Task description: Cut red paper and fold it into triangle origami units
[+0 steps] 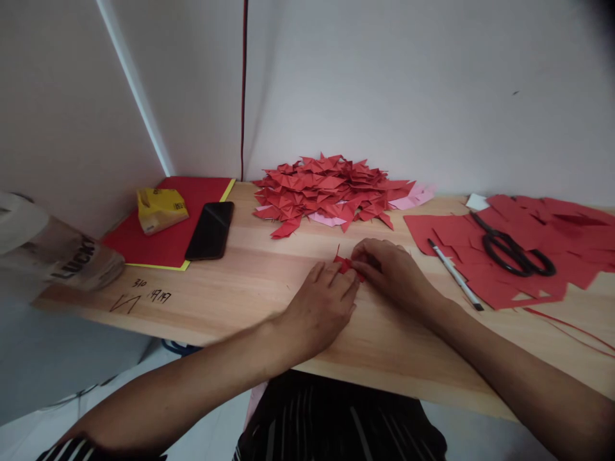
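Note:
A small piece of folded red paper [344,263] lies on the wooden table, partly hidden under my fingers. My left hand [321,308] presses its bent fingertips onto the paper from the left. At the other side, the thumb and fingers of my right hand [390,269] pinch the paper's edge. A thin tip of it sticks up between the hands. Beyond them lies a large pile of folded red paper pieces [327,189], with some pink paper [414,196] showing at its edges.
Black-handled scissors [516,253] lie on cut red sheets [538,221] at right, beside a white pen [455,275]. Leftward are a phone [210,230], a yellow packet [161,210] on red and yellow sheets [202,187], and a bottle [72,250]. Walls stand behind and at left.

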Action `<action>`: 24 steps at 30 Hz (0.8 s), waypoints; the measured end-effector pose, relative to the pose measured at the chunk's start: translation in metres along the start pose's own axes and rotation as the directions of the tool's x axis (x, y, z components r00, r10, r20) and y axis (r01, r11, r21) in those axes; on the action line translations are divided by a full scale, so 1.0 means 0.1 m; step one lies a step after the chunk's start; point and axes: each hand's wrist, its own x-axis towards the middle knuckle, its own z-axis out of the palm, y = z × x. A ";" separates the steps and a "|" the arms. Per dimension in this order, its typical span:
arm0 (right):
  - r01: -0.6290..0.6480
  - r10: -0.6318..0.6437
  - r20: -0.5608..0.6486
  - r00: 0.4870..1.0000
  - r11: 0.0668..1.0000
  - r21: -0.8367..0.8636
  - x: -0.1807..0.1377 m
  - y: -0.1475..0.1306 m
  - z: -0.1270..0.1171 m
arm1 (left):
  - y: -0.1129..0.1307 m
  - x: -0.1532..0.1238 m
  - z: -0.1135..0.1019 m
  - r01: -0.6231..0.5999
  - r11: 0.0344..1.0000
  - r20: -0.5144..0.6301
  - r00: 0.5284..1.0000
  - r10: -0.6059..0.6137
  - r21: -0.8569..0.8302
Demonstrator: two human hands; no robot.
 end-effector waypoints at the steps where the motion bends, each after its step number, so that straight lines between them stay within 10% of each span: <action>1: 0.006 -0.006 -0.010 1.000 1.000 -0.005 -0.01 0.00 0.01 | 0.00 0.00 0.00 -0.001 1.000 0.004 1.000 0.001 -0.003; 24: 0.082 -0.079 -0.059 0.995 0.995 0.050 -0.05 0.04 0.05 | -0.01 0.02 -0.08 0.037 0.996 -0.023 0.999 -0.039 -0.086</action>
